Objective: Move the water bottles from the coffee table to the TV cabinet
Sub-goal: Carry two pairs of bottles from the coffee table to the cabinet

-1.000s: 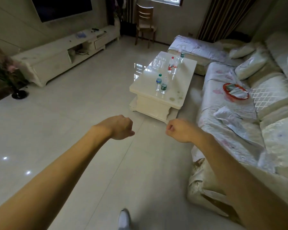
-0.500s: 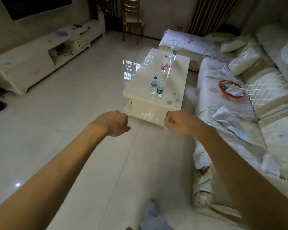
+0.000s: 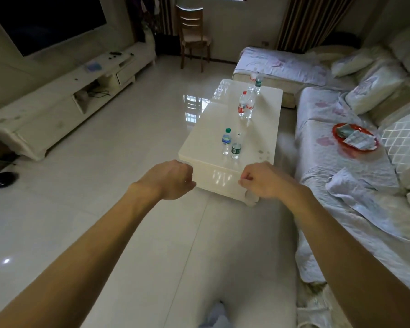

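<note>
Both arms are stretched out above the floor (image 3: 118, 162). The left hand (image 3: 169, 179) is clenched into a fist and nothing is held in it. The right hand (image 3: 263, 179) is clenched as well, thumb laid against the curled fingers, and is likewise empty. The two fists are seen apart from each other, in front of the near end of the table (image 3: 223, 112) and short of everything on it.

All the bottles are found on the table, upright, set in three pairs along its length. Nearest the hands, a blue-label bottle (image 3: 226, 141) is stood just beside a green-label bottle (image 3: 235, 147). A red-label pair (image 3: 242, 104) is placed around the middle, and a far pair (image 3: 258, 81) at the far end, close to the edge.

The cabinet (image 3: 57, 98) is seen at the left along the wall, under the TV (image 3: 45, 20) and well apart from the table. A few small items are scattered on its top, too small to be made out. At the right lies a covered sofa (image 3: 329, 204), with a red tray (image 3: 336, 132) on its seat. A wooden chair (image 3: 192, 36) is placed by the far wall.
</note>
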Demonstrator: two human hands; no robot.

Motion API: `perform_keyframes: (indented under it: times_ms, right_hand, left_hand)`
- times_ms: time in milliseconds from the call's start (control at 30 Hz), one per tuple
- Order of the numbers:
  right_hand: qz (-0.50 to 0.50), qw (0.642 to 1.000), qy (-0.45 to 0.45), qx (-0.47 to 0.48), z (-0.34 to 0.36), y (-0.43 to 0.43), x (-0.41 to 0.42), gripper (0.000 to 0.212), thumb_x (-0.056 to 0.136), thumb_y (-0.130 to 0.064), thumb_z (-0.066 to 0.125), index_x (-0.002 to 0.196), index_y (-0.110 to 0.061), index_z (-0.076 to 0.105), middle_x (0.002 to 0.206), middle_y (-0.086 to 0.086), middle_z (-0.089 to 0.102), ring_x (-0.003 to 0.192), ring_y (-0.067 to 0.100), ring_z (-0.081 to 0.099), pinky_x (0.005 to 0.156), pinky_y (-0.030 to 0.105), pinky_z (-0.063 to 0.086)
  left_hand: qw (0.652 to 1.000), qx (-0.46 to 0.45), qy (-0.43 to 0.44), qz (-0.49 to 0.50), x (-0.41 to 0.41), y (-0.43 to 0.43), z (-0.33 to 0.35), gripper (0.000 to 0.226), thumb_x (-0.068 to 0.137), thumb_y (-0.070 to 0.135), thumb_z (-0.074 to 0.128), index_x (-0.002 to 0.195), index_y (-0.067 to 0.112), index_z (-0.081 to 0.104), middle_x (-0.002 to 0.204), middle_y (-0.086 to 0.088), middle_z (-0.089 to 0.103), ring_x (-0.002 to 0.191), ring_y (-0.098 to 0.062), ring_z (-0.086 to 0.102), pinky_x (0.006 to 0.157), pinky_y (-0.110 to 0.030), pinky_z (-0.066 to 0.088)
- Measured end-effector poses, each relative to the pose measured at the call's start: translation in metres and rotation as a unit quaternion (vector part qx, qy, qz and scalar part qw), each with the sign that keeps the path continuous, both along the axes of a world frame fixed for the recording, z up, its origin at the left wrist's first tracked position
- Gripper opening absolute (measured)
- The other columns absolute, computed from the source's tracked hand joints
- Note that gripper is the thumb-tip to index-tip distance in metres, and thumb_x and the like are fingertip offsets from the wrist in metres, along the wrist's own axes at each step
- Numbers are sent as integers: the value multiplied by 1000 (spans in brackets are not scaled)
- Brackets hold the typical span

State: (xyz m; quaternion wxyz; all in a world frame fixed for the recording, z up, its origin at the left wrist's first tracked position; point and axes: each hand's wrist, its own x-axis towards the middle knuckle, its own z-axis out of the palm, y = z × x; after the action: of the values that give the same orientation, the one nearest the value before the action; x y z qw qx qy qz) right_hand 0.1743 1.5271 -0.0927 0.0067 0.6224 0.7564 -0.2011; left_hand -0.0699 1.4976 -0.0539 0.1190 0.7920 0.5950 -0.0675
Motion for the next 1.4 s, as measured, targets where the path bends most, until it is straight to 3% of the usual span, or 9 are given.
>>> perform_keyframes:
  times_ms: [233, 333, 667, 967, 1200, 1400]
  right_hand:
    - [14, 999, 0, -33, -10, 76, 4, 38, 89, -36, 51, 84, -1, 66, 90, 15, 70, 81, 31, 66, 77, 42, 55]
    - [13, 999, -6, -40, -17, 104, -2, 38, 90, -34, 51, 85, 1, 65, 90, 17, 70, 79, 32, 64, 76, 42, 54]
    - [-33, 996, -41, -72, -40, 209, -34, 33, 84, -36, 52, 88, -9, 69, 91, 10, 71, 85, 28, 67, 78, 42, 56]
    - [-84, 992, -51, -82, -19, 312, -72, 29, 94, -34, 54, 96, -10, 69, 98, 10, 71, 92, 26, 66, 81, 38, 52]
    - [-110, 988, -63, -93, -21, 355, -75, 28, 94, -33, 56, 100, -11, 72, 102, 9, 72, 90, 24, 66, 84, 41, 54]
    - [-125, 984, -61, -114, -36, 392, -60, 30, 95, -34, 54, 105, -11, 72, 105, 9, 72, 91, 24, 66, 84, 40, 54]
  left_hand:
    - [1000, -27, 1, 12, 0, 71, -12, 29, 95, 38, 48, 108, 17, 64, 107, -5, 67, 87, -21, 60, 71, -28, 43]
    - [999, -34, -11, 14, -6, 101, -18, 29, 95, 37, 49, 109, 17, 64, 107, -4, 67, 85, -19, 61, 72, -27, 46]
    - [998, -59, -24, -26, -34, 238, -51, 31, 95, 41, 46, 108, 18, 63, 107, -5, 66, 90, -21, 61, 78, -34, 51]
    - [994, -72, -32, -82, -67, 370, -43, 30, 94, 37, 46, 106, 15, 63, 105, -7, 67, 93, -24, 62, 79, -34, 50]
    - [987, -103, -61, -108, -69, 429, -52, 30, 95, 37, 47, 109, 15, 62, 104, -6, 66, 86, -19, 60, 70, -29, 45]
    - [983, -122, -59, -120, -58, 472, -65, 29, 94, 35, 49, 105, 12, 64, 101, -8, 68, 88, -23, 64, 79, -36, 54]
